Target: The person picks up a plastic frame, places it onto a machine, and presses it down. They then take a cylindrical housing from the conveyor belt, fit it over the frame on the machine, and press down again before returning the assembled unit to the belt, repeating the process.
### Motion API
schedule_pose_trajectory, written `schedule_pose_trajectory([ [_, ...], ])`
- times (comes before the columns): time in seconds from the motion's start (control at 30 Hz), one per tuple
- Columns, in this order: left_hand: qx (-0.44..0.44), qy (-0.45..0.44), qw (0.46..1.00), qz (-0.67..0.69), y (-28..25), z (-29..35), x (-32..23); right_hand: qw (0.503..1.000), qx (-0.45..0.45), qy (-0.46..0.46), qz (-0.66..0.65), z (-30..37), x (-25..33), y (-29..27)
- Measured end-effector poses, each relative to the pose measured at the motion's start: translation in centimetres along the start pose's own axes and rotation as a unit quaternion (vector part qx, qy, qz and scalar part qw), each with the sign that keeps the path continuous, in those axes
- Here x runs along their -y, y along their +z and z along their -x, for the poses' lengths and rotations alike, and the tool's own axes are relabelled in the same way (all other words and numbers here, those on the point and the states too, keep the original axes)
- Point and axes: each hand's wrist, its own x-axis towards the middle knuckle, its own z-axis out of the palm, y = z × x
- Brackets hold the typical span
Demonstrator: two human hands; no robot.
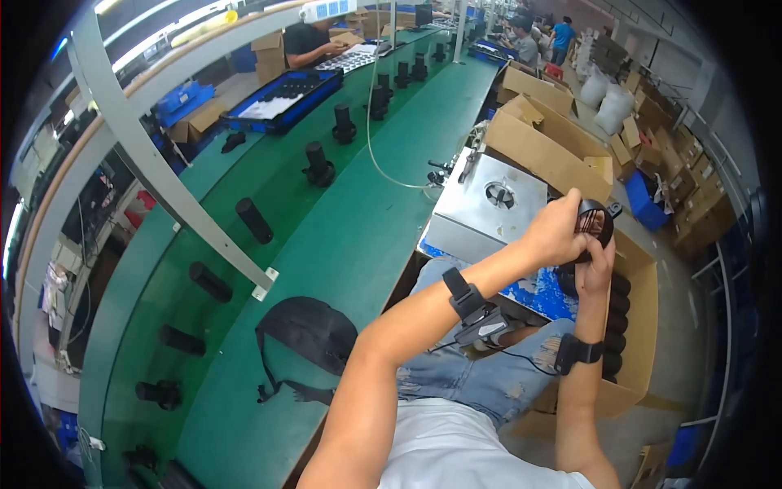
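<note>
Both my hands are raised at the right, beside a metal box, and closed on one black round part. This black part [604,218] has a ring-like open end, and thin dark lines show inside it. My left hand [558,228] grips its near left side, with the fingertips partly hidden. From below, my right hand [597,259] wraps round it, its fingers partly covered by the part. Just left of the hands stands the silver metal box [468,220] with a round fan-like opening in its top. Under my right wrist, an open cardboard box [643,306] holds several black cylinders [617,318].
A green conveyor belt [391,236] runs along my left, with several black cylindrical parts [254,220] on it. A black bag [308,330] lies on its near side. Beyond the metal box are open cartons [546,147]. A person [309,45] works across the belt.
</note>
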Motion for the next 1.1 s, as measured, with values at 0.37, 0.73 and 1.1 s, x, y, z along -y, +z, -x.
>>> schedule_pose_trajectory([
  [0.37, 0.085, -0.101, 0.991, 0.03, 2.3, 5.3, 4.2, 0.982, -0.102, 0.056, 0.148, 6.4, -2.0, -0.5],
  [0.73, 0.14, -0.103, 0.98, 0.093, 5.1, 5.9, 7.3, 0.969, -0.161, 0.081, 0.168, 9.3, -3.6, -3.2],
  [1.1, 0.033, -0.082, 0.995, 0.045, 4.7, 4.3, 8.5, 0.948, -0.095, 0.094, 0.289, 4.5, -5.0, -3.7],
])
